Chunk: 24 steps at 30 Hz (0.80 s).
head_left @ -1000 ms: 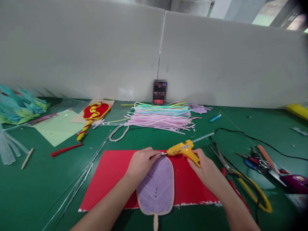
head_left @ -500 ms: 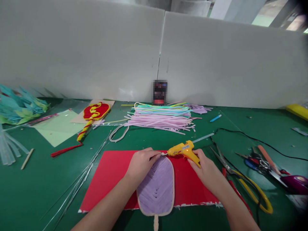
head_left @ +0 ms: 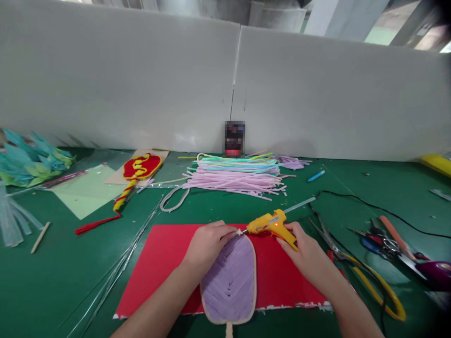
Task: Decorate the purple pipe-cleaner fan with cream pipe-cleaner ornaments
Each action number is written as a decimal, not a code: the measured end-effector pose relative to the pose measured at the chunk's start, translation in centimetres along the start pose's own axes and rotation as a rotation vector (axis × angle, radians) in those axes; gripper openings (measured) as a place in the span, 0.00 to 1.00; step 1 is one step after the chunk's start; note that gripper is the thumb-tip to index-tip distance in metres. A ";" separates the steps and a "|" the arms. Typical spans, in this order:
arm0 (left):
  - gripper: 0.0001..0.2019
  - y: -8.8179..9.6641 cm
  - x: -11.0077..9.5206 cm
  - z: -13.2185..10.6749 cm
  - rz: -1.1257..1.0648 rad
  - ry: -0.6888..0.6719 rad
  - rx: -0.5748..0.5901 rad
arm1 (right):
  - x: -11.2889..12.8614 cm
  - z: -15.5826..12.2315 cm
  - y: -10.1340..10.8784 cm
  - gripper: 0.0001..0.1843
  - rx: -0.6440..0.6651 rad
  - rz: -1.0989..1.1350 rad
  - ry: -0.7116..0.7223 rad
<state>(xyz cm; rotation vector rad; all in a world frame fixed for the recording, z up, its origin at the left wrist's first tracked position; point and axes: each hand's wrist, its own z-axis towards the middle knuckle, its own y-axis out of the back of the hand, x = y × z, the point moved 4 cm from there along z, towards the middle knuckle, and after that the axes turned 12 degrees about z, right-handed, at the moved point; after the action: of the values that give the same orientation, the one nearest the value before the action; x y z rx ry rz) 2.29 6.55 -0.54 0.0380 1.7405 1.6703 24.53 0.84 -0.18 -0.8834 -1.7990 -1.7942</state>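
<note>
A purple hand fan (head_left: 230, 277) with cream fuzzy trim and a cream handle lies on a red sheet (head_left: 165, 258), its handle toward me. My left hand (head_left: 211, 239) is closed at the fan's top edge, thumb and fingertips pinching the cream trim there. My right hand (head_left: 303, 246) grips the handle of a yellow hot glue gun (head_left: 269, 223), whose small light glows orange. The gun's nozzle points left, by the trim at my left fingertips; whether it touches cannot be made out. A clear glue stick (head_left: 299, 204) sticks out of the gun's back end.
Pastel pipe cleaners (head_left: 236, 178) are heaped behind the sheet. A red and yellow fan (head_left: 141, 166) with a tassel lies back left, near thin wires (head_left: 123, 258). Right of my right hand are yellow-handled scissors (head_left: 338, 253), other tools and a black cord (head_left: 373, 211).
The view has tipped slightly, so everything sits a little lower. The glue gun has shifted slightly right relative to the fan's top. Both hands keep their holds.
</note>
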 end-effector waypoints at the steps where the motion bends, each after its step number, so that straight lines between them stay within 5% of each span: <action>1: 0.13 0.0 0.0 0.0 0.010 -0.005 0.006 | 0.0 0.0 0.0 0.11 0.004 0.005 -0.007; 24: 0.10 0.2 -0.3 0.0 -0.028 0.045 0.006 | -0.6 0.7 1.5 0.16 -0.101 0.076 -0.067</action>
<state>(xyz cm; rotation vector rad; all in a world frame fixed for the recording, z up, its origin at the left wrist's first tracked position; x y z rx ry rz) 2.44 6.43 -0.26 -0.0215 1.7715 1.6581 26.09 1.35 0.39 -1.0479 -1.7035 -1.8407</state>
